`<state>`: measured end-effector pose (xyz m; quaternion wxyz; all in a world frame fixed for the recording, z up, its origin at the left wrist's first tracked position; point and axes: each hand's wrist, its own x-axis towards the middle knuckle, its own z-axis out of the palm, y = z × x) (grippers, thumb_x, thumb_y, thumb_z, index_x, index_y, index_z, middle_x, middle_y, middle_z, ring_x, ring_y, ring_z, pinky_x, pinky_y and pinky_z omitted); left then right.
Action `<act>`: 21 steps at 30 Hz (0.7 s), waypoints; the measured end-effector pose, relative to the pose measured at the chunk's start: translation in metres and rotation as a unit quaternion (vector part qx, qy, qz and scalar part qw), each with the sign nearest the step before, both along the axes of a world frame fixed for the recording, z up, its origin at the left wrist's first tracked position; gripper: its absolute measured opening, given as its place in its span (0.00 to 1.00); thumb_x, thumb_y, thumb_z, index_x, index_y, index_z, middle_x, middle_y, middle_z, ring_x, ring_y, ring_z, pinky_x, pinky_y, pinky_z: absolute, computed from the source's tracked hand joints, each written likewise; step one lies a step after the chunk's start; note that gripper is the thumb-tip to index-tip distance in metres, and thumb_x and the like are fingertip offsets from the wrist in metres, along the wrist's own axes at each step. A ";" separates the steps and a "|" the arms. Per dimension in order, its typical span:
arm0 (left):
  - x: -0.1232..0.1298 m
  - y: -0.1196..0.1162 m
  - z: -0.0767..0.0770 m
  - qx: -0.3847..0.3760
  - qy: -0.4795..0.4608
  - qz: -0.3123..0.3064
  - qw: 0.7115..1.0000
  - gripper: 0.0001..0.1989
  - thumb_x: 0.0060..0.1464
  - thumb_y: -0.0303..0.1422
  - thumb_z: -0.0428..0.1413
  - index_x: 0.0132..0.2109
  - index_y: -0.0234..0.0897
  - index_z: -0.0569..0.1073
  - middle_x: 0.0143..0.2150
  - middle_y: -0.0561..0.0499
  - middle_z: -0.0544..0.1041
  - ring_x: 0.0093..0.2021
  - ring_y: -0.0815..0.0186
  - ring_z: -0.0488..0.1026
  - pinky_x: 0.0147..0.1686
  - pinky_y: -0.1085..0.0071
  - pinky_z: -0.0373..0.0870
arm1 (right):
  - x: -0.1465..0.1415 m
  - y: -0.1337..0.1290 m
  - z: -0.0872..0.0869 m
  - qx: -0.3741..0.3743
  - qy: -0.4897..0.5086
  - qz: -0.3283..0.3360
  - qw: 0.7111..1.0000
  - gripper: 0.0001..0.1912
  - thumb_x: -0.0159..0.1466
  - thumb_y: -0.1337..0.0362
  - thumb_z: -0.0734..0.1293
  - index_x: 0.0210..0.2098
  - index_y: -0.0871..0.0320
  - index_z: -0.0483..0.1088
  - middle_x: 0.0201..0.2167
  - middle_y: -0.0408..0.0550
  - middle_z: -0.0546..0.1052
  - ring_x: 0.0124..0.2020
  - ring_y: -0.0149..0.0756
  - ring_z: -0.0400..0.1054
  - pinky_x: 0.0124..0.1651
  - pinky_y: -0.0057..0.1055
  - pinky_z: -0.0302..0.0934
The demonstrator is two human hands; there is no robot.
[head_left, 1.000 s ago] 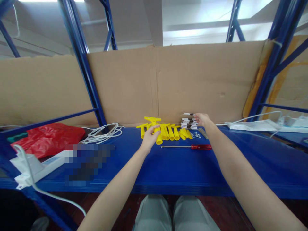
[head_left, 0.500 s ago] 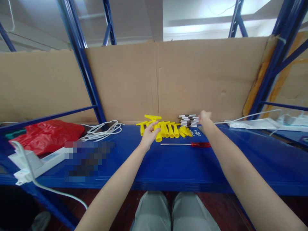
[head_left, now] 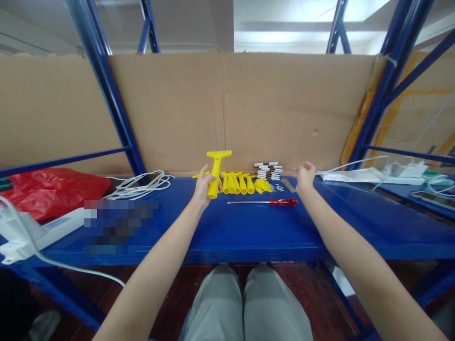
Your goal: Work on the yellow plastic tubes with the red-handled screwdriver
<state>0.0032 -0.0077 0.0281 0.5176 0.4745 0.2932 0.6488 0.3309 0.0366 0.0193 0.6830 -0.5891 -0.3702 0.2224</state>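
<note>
The left hand [head_left: 203, 185] grips a yellow plastic T-shaped scraper [head_left: 216, 169] by its handle, upright, wide head topmost, above the blue tabletop [head_left: 249, 232]. The right hand [head_left: 304, 174] hovers half-curled, empty; its fingertips are hard to make out.

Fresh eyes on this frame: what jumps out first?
The yellow scraper held upright in the left hand, above a row of yellow handles at the back of the blue shelf. The right hand hangs empty nearby, with a red screwdriver lying in front of the row.
</note>
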 end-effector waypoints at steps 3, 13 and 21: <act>-0.002 0.000 0.002 0.005 -0.001 0.027 1.000 0.39 0.43 0.30 0.53 0.64 0.40 0.53 0.25 0.58 0.72 0.15 0.71 0.65 0.20 0.74 0.64 | -0.017 -0.019 0.002 0.036 0.048 -0.013 0.998 0.16 0.61 0.69 0.59 0.49 0.50 0.62 0.42 0.44 0.72 0.30 0.25 0.71 0.27 0.19 0.62; 0.000 -0.001 0.002 0.006 0.029 0.052 0.998 0.27 0.37 0.28 0.52 0.50 0.38 0.63 0.22 0.61 0.70 0.13 0.73 0.62 0.17 0.75 0.60 | -0.041 -0.052 -0.007 -0.016 -0.298 0.162 0.941 0.10 0.56 0.73 0.66 0.37 0.56 0.72 0.33 0.46 0.78 0.31 0.33 0.70 0.38 0.30 0.65; 0.001 -0.003 -0.001 -0.025 0.029 0.059 0.998 0.13 0.48 0.34 0.57 0.40 0.39 0.63 0.18 0.63 0.66 0.10 0.75 0.58 0.12 0.78 0.54 | -0.034 -0.058 -0.017 -0.103 -0.457 0.294 0.833 0.09 0.56 0.58 0.69 0.26 0.56 0.77 0.28 0.46 0.80 0.32 0.41 0.71 0.38 0.32 0.63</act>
